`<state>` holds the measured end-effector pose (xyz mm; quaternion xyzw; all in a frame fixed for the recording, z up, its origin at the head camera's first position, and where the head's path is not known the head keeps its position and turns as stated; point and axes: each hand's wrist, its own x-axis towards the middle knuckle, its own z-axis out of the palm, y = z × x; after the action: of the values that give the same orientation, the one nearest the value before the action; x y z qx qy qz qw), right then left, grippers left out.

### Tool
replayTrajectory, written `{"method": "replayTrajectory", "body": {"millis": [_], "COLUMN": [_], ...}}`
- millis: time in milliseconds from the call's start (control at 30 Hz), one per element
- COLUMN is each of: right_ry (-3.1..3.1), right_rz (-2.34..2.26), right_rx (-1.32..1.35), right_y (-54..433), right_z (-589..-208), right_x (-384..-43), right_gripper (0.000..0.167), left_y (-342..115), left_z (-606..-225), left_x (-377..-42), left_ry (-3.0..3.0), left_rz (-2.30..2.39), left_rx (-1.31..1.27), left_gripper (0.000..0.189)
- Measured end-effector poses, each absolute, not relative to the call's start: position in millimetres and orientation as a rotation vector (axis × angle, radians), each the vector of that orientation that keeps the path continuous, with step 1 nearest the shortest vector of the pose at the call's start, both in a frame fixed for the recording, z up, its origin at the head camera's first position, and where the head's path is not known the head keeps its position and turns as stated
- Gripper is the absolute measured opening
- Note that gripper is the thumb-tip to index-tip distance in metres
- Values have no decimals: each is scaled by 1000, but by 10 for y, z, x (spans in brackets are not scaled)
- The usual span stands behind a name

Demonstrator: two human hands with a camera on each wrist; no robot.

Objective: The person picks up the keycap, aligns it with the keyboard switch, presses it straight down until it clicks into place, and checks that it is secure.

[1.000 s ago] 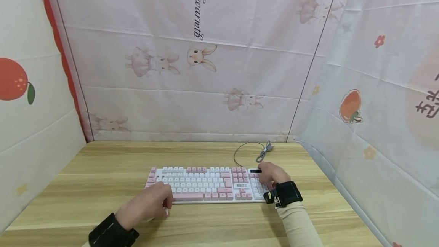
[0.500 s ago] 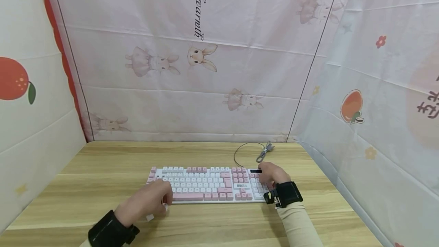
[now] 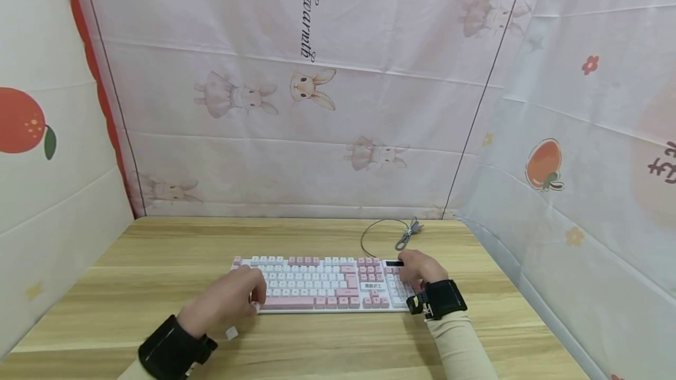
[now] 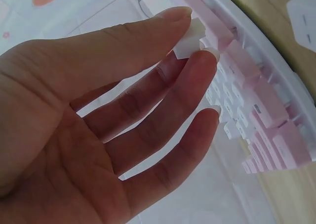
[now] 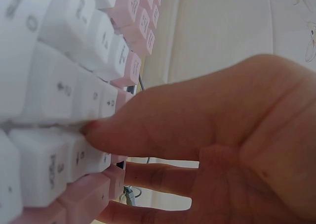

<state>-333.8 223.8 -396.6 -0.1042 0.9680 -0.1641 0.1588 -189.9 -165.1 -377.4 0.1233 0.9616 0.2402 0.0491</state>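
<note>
White keycap [image 4: 190, 43] in left hand [image 4: 113, 110] (right hand [image 3: 422, 268] on keyboard [image 3: 303, 284]).

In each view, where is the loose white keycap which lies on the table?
Head: the loose keycap lies low, left of centre, near the left hand.
Left wrist: the loose keycap is at the upper right edge.
Right wrist: not visible.
Shared landmark: the keyboard.

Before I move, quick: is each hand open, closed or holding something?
Left hand: closed, pinching a white keycap.
Right hand: thumb on the white keys; other fingertips hidden, so open or closed cannot be told.
</note>
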Motion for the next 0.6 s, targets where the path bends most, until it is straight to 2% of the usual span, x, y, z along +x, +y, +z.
{"method": "replayTrajectory", "body": {"millis": [367, 600], "right_ry": [2764, 2766], "right_rz": [-458, -457], "right_rx": [-293, -293], "right_y": [2234, 2233], "right_z": [-3962, -3964], "right_x": [-3361, -3350], "right_gripper": [33, 33], "left_y": [-1698, -1670], "left_z": [-3765, -3738], "left_x": [-1987, -2037], "left_ry": [2964, 2981], "left_rz": [729, 710], "left_rx": [565, 498], "left_gripper": [21, 22]}}
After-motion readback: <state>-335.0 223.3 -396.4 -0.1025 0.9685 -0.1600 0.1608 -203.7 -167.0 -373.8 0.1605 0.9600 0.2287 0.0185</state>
